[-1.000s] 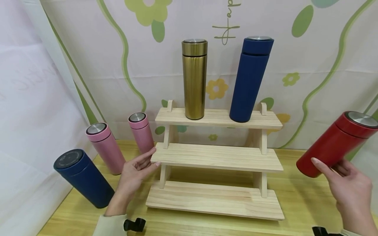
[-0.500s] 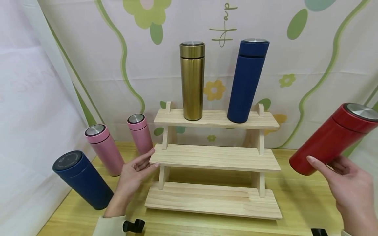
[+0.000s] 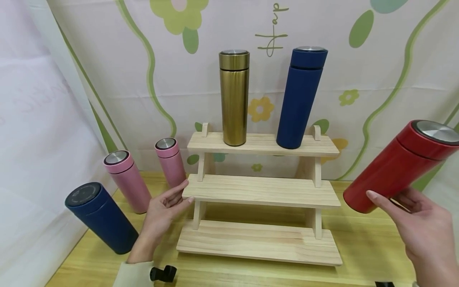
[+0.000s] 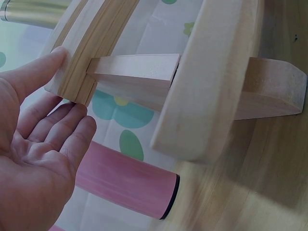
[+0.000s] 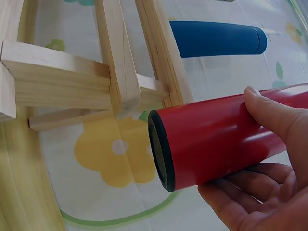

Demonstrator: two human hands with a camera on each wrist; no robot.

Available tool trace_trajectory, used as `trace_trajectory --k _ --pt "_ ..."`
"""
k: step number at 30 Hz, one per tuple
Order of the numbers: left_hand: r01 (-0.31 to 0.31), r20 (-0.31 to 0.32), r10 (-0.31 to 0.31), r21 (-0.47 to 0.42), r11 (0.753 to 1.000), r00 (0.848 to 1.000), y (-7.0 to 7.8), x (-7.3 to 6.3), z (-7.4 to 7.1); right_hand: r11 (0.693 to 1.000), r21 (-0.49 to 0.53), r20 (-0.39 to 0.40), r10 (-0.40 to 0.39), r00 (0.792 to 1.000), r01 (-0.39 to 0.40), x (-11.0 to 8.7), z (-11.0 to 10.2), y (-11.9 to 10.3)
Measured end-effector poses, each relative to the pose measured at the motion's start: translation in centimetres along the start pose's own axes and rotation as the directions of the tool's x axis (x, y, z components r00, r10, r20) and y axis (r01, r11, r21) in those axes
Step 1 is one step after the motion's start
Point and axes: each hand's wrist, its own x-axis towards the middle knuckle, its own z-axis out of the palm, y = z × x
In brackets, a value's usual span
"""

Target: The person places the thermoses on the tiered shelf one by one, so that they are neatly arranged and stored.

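Observation:
My right hand grips a red thermos flask round its lower part, thumb in front. The flask is tilted, its steel-topped lid up to the right, and is held above the table to the right of a three-tier wooden display stand. In the right wrist view the dark base of the red flask points toward the stand. My left hand pinches the left end of the middle shelf between thumb and fingers, as the left wrist view also shows. A gold flask and a blue flask stand on the top shelf.
Left of the stand are two pink flasks, a nearer one and one farther back, and a dark blue flask near my left forearm. A patterned cloth hangs behind. The wooden table lies beneath everything.
My right hand has moved the red flask a little left and up, closer to the stand. The left hand keeps its hold on the shelf, and the standing flasks stay put.

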Motion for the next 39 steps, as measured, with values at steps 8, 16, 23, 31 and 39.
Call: trace_trajectory --k 8,16,23,31,39 --pt "-0.009 -0.001 0.009 -0.013 1.000 1.000 0.3 -0.1 0.3 1.000 -0.018 0.053 -0.017 0.998 0.018 -0.4 0.0 -0.1" --pt "-0.016 -0.009 0.016 -0.006 1.000 1.000 0.4 0.0 0.6 1.000 -0.004 0.075 -0.003 0.997 0.003 -0.6 -0.3 -0.3" --pt "-0.017 -0.009 0.016 -0.013 1.000 1.000 0.3 -0.1 0.6 0.994 -0.110 0.111 0.017 0.994 -0.004 -0.6 0.5 -1.2" --pt "-0.011 -0.013 0.011 0.000 1.000 1.000 0.3 -0.2 0.4 0.995 -0.084 0.156 -0.033 0.987 0.047 -0.8 1.7 -1.8" --pt "-0.022 -0.013 0.022 -0.010 1.000 1.000 0.2 -0.2 0.3 0.962 -0.254 0.182 -0.058 0.981 0.104 -0.8 3.4 -2.2"
